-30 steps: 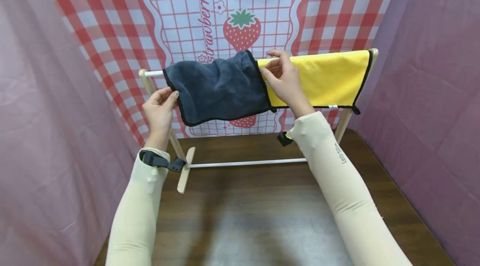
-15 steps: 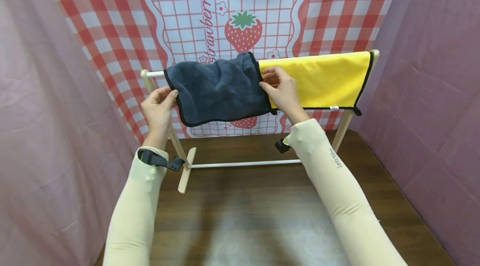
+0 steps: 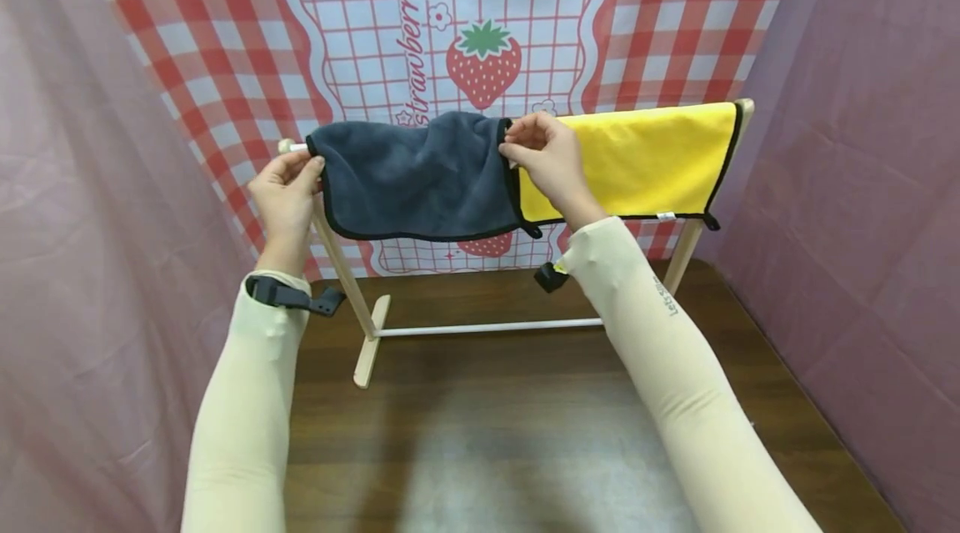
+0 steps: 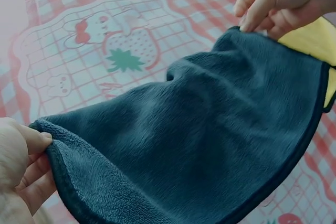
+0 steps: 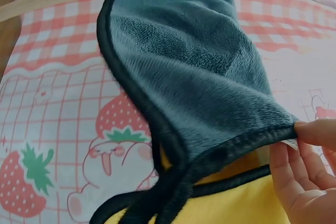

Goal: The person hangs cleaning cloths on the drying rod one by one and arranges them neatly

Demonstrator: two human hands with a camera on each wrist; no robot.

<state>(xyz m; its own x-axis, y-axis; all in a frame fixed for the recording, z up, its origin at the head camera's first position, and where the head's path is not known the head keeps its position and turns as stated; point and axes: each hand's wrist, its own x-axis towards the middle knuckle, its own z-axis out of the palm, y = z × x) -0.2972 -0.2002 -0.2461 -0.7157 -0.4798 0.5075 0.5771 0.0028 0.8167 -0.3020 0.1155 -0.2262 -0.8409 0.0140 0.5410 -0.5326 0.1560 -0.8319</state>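
Observation:
A dark grey-blue towel (image 3: 412, 174) with black edging hangs over the top rod (image 3: 297, 147) of a drying rack. My left hand (image 3: 283, 203) pinches its left edge near the rod, thumb on the front face, as the left wrist view also shows. At the towel's right edge, close to the top, my right hand (image 3: 551, 162) holds the black border between thumb and fingers. In the right wrist view that border (image 5: 236, 148) is pulled up from a yellow towel (image 5: 241, 203) beneath. The yellow towel hangs along the right part of the rod.
The rack has wooden posts (image 3: 341, 266), a wooden foot (image 3: 372, 341) and a white lower bar (image 3: 480, 328). It stands on a brown wood-look surface (image 3: 450, 416). Behind hangs a strawberry-print cloth (image 3: 483, 62); pink curtains (image 3: 862, 208) flank both sides.
The grey-blue towel has shifted left along the rod, with both hands moving left. My right hand came down from the rod's height, then took the towel's right border.

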